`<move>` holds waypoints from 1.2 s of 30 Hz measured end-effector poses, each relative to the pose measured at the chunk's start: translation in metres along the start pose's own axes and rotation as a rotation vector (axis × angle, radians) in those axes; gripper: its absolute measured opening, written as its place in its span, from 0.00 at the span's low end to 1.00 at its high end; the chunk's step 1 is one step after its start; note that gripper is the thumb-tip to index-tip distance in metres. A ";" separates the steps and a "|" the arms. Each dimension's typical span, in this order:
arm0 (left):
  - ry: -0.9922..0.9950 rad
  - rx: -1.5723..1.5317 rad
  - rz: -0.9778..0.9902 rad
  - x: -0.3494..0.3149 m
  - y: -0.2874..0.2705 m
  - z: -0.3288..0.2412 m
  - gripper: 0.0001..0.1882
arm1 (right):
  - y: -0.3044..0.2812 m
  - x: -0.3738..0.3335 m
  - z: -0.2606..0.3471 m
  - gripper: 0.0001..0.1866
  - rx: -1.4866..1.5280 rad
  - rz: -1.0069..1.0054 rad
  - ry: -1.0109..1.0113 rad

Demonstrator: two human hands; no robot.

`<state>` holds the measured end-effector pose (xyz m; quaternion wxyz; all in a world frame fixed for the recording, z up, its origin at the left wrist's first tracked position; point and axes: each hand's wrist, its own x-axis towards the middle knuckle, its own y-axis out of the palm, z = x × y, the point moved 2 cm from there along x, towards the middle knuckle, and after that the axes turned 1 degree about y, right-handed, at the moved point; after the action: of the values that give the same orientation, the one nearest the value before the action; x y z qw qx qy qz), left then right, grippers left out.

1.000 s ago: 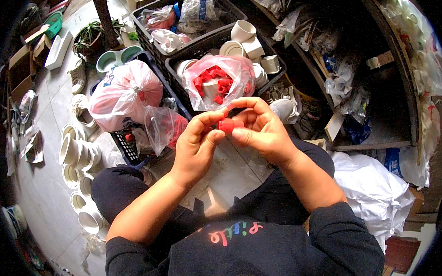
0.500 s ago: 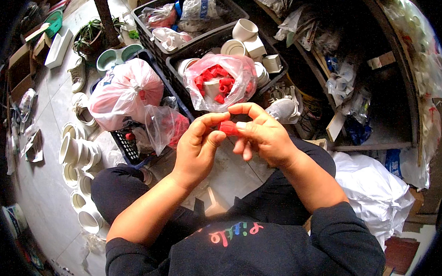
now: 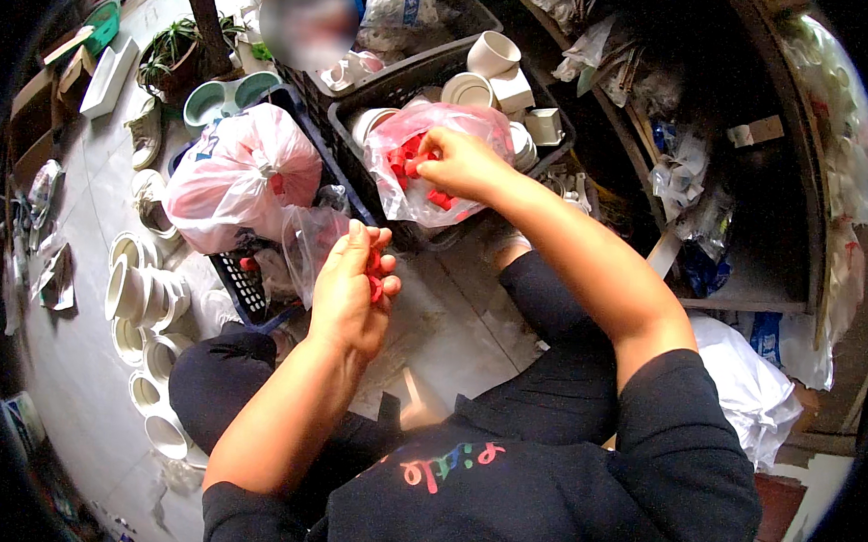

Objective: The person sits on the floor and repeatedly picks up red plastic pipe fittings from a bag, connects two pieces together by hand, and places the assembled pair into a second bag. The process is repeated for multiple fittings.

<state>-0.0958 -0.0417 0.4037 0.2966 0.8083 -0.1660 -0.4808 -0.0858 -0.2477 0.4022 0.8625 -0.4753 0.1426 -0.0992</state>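
My left hand point(image 3: 343, 291) is curled around several small red plastic fittings point(image 3: 374, 286), which show between its fingers and palm. Over the mouth of a pinkish clear plastic bag point(image 3: 389, 192), my right hand point(image 3: 464, 165) pinches a red fitting, partly hidden by the fingertips. More loose red fittings point(image 3: 441, 200) lie inside this bag. It rests in a black crate point(image 3: 346, 132) among white plastic pipe fittings point(image 3: 470, 91).
Left of the crate, a tied bag point(image 3: 238, 177) fills a dark basket point(image 3: 246, 291). White pipe fittings point(image 3: 148, 295) line the floor at left. A potted plant point(image 3: 170, 56) stands beyond. To the right are a cluttered shelf point(image 3: 746, 302) and a white sack point(image 3: 737, 385).
My hands, together before around a red fitting, have parted. The right has gone forward to the open bag; the left has shifted slightly left and turned, showing several red fittings in it.
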 end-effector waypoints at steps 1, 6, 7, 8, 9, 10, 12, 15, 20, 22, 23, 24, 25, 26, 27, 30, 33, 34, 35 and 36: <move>-0.007 -0.020 0.006 0.001 -0.001 -0.003 0.12 | 0.005 0.011 -0.001 0.14 0.044 0.080 0.124; -0.064 -0.047 0.008 0.001 0.001 -0.021 0.08 | 0.027 0.042 -0.026 0.12 -0.341 0.056 0.073; -0.070 -0.069 0.017 0.001 0.001 -0.023 0.09 | 0.027 0.042 -0.026 0.12 -0.358 0.067 0.065; -0.076 -0.089 0.031 0.001 0.001 -0.025 0.10 | 0.025 0.042 -0.028 0.12 -0.378 0.074 0.058; -0.083 -0.100 0.053 0.003 0.001 -0.026 0.11 | 0.026 0.043 -0.031 0.09 -0.468 0.143 -0.007; -0.090 -0.111 0.075 0.005 0.002 -0.027 0.13 | 0.025 0.040 -0.034 0.08 -0.498 0.224 -0.011; -0.088 -0.106 0.075 0.006 0.002 -0.030 0.15 | 0.021 0.029 -0.021 0.06 -0.555 0.386 -0.028; -0.071 -0.062 0.045 0.006 0.011 -0.033 0.17 | 0.031 0.021 -0.030 0.06 -0.633 0.404 0.018; -0.043 -0.039 0.025 0.003 0.018 -0.034 0.15 | 0.048 0.012 -0.052 0.08 -0.785 0.587 0.007; -0.034 -0.035 0.039 0.003 0.015 -0.033 0.13 | 0.054 0.004 -0.062 0.09 -0.799 0.558 -0.011; -0.029 -0.031 0.041 0.002 0.014 -0.032 0.13 | 0.054 0.002 -0.060 0.09 -0.784 0.566 -0.006; -0.025 -0.027 0.044 0.002 0.014 -0.032 0.13 | 0.057 0.000 -0.063 0.09 -0.790 0.561 -0.004; -0.023 -0.014 0.055 0.004 0.013 -0.030 0.13 | 0.061 -0.002 -0.069 0.08 -0.796 0.556 0.000; -0.016 0.002 0.063 0.006 0.011 -0.029 0.14 | 0.063 -0.003 -0.065 0.08 -0.799 0.549 -0.002; -0.010 0.018 0.071 0.006 0.010 -0.029 0.16 | 0.062 -0.004 -0.062 0.06 -0.746 0.525 0.017; -0.025 -0.030 0.114 0.003 0.015 -0.031 0.20 | 0.036 -0.005 -0.055 0.05 -0.306 0.353 -0.096; -0.024 -0.068 0.182 0.002 0.008 -0.031 0.22 | 0.012 -0.017 -0.028 0.05 0.832 0.452 0.260; -0.011 -0.047 0.187 0.002 0.009 -0.032 0.23 | 0.000 -0.025 -0.018 0.05 1.015 0.429 0.272; 0.005 -0.025 0.192 0.000 0.011 -0.032 0.23 | -0.014 -0.034 -0.004 0.06 1.148 0.448 0.326; 0.020 0.001 0.196 -0.001 0.013 -0.033 0.24 | -0.023 -0.043 0.005 0.06 1.284 0.464 0.377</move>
<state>-0.0676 -0.0401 0.4245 0.3437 0.7931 -0.2414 -0.4412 -0.1257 -0.2424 0.4308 0.9318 0.1952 0.3006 -0.0581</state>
